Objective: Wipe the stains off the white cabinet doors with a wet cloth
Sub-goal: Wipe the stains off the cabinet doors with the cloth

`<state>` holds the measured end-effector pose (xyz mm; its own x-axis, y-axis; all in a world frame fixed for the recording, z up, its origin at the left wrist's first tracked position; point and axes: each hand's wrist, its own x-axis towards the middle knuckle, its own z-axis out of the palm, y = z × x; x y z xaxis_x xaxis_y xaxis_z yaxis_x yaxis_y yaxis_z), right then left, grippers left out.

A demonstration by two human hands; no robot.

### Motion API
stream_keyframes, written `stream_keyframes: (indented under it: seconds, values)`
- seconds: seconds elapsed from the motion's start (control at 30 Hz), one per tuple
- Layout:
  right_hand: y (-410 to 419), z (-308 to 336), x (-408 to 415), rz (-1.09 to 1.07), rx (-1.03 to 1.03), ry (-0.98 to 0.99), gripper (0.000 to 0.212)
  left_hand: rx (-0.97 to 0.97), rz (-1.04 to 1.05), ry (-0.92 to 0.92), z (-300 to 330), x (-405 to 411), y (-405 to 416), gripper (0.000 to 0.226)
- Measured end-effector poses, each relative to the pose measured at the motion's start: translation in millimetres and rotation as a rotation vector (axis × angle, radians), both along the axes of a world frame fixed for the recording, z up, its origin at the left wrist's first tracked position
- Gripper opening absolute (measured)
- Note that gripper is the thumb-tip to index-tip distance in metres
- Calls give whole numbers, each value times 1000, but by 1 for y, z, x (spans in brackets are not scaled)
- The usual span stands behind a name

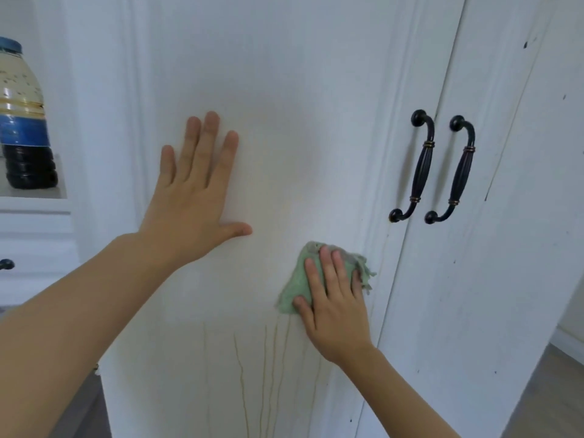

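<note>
Left hand (192,197): laid flat against the left cabinet door (268,90), fingers spread and pointing up, thumb out to the right; it has hold of nothing.
Right hand (331,308): pressed palm-down on the cloth (297,289), fingers stretched over it, pinning it to the door rather than closing round it.
Cloth: green, crumpled, frayed at its right end; it sits low on the left door, near that door's right edge, below the handles.
Stains: thin yellowish drip lines (241,374) run down the door just under the cloth; small dark specks (525,44) dot the right door (505,279).
Handles: two dark handles (414,165) stand side by side, one on each door, either side of the gap.
Shelf (31,196): at the far left, carrying a bottle (23,121) with a blue label and dark liquid at the bottom.
</note>
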<state>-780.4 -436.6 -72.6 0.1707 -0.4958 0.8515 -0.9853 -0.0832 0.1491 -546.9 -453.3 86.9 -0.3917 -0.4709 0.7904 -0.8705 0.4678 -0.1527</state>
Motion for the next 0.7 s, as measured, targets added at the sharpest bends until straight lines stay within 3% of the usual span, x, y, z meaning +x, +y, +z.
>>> stream_keyframes:
  seconds: [0.13,0.23,0.57,0.7]
  values:
    - [-7,78,5,24,-103,-285,62,-35,-91,-68,7,-26,12,104]
    - [-9,104,5,43,-140,-379,64,-45,-139,-110,19,-53,12,93]
    - [3,8,-29,-39,-101,-599,64,-162,-71,-169,11,-70,-9,86]
    - [5,18,-19,-1,-90,-681,69,-179,-55,-163,10,-73,-9,87]
